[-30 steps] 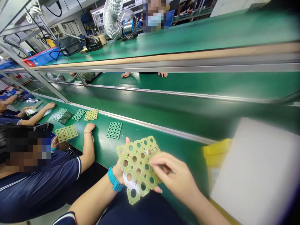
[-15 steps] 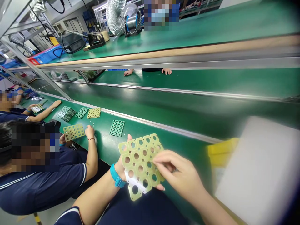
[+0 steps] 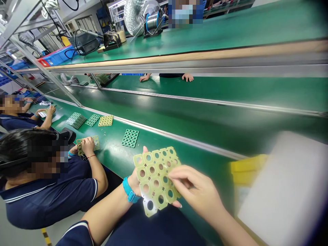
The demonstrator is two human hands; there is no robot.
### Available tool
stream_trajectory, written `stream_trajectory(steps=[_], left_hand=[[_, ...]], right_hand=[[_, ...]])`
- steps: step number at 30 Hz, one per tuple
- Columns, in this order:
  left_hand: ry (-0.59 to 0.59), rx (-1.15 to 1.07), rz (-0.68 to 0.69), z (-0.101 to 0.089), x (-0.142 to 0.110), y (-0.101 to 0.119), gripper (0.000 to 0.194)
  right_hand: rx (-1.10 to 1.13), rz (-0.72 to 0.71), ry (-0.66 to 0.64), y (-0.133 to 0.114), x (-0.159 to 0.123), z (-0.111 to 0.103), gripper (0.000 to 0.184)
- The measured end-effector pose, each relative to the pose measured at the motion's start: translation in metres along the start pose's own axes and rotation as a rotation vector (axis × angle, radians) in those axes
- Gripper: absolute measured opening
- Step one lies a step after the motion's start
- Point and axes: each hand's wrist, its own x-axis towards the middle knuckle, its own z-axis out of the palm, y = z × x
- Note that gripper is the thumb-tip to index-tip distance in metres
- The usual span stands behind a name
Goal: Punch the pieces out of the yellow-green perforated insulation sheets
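In the head view, we are gripping the yellow-green perforated panel (image 3: 153,179) from beneath with the left hand (image 3: 133,181), whose thumb tip and fingertips are projecting past opposite edges. We are holding the right hand (image 3: 196,184) at the panel's right side, thumb and forefinger pinching together at its face; we cannot tell whether they are grasping anything. A green perforated panel (image 3: 130,138) is lying beyond, flat on the surface (image 3: 110,152).
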Motion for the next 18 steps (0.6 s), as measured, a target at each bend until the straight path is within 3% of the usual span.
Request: stream_trajectory(steps=[10, 18], left_hand=[[-0.025, 0.014, -0.030, -0.0025, 0.0017, 0.0017, 0.086], [-0.026, 0.019, -0.008, -0.0032, -0.0007, 0.0001, 0.077]], right_hand=[[-0.002, -0.059, -0.019, -0.0015, 0.0035, -0.0017, 0.015], [0.013, -0.042, 0.041, 0.0006, -0.0016, 0.0033, 0.014]])
